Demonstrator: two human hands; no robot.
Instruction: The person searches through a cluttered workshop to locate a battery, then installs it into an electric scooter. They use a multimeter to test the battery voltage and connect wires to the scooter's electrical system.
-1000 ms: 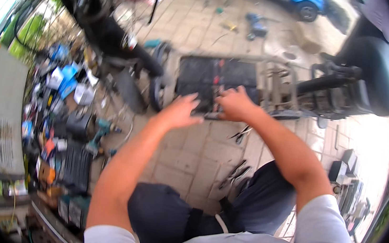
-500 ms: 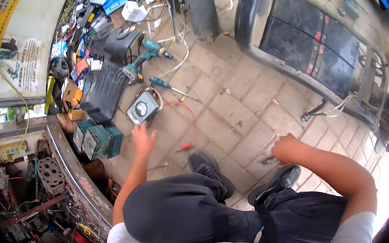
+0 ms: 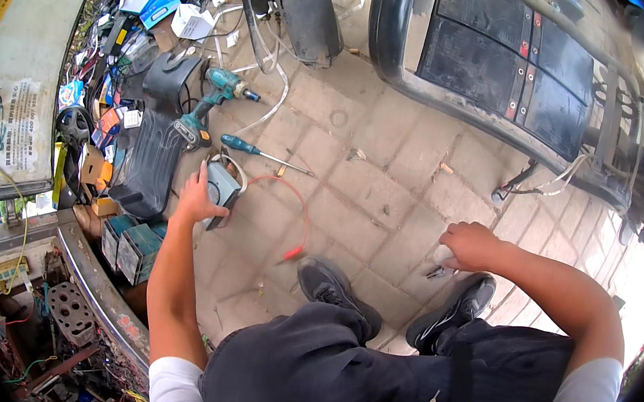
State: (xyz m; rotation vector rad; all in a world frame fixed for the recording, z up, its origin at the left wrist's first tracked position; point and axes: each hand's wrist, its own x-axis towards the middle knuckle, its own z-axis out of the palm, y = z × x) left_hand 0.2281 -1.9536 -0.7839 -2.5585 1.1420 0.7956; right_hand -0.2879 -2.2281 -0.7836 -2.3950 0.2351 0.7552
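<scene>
A grey, boxy device stands on the paving left of centre, partly covered; a thin red lead curves from beside it to a red clip. Right of centre, a small metal tool shows partly.

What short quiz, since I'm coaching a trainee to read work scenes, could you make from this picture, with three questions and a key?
1. Which thing does the left hand touch?
2. True or false: the drill lies nearer to the left hand than to the right hand.
3. Fill in the missing word: the screwdriver lies on the ____.

Key:
1. The grey box.
2. True.
3. Paving.
</scene>
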